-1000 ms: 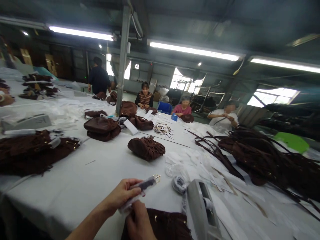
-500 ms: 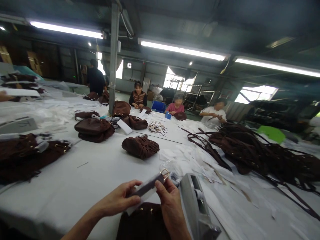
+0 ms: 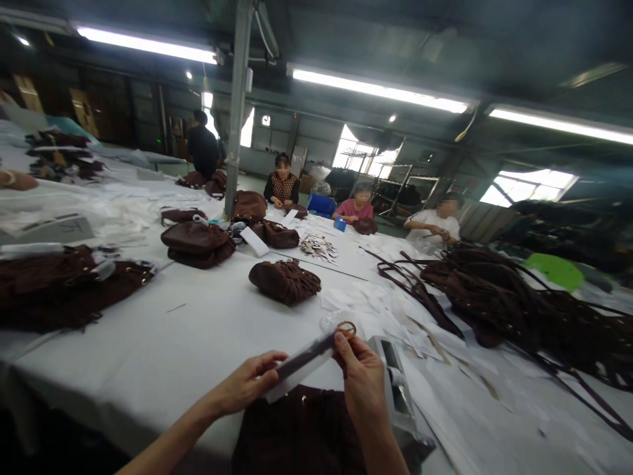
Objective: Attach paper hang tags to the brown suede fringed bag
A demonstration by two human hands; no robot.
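The strap point(image 3: 307, 357) is held between both hands just above the near edge of the desk point(image 3: 198, 330): the left hand point(image 3: 248, 384) pinches its lower end between thumb and fingers, and the right hand point(image 3: 363, 386) grips its upper end at the ring point(image 3: 347, 328), so both grips are clenched on the strap. It runs slanted, rising from the left hand toward the right hand, and hangs over the dark brown bag point(image 3: 301, 432) that lies on the desk directly below the hands. The strap is a short dark band with a white wrapping along its lower side, and the ring at its tip is a small gold metal loop. Just beyond the right hand stands a grey tape dispenser point(image 3: 395, 389), partly covered by that hand. The bag under the hands is cut off by the bottom edge of the picture, and its shape is hard to make out in the dim foreground. Farther out from the strap lies a fringed brown bag point(image 3: 285, 280), and to the right of the strap a heap of dark straps point(image 3: 494, 297) sprawls among white paper scraps point(image 3: 376, 307). Other people point(image 3: 282, 186) sit at the far end of the desk.
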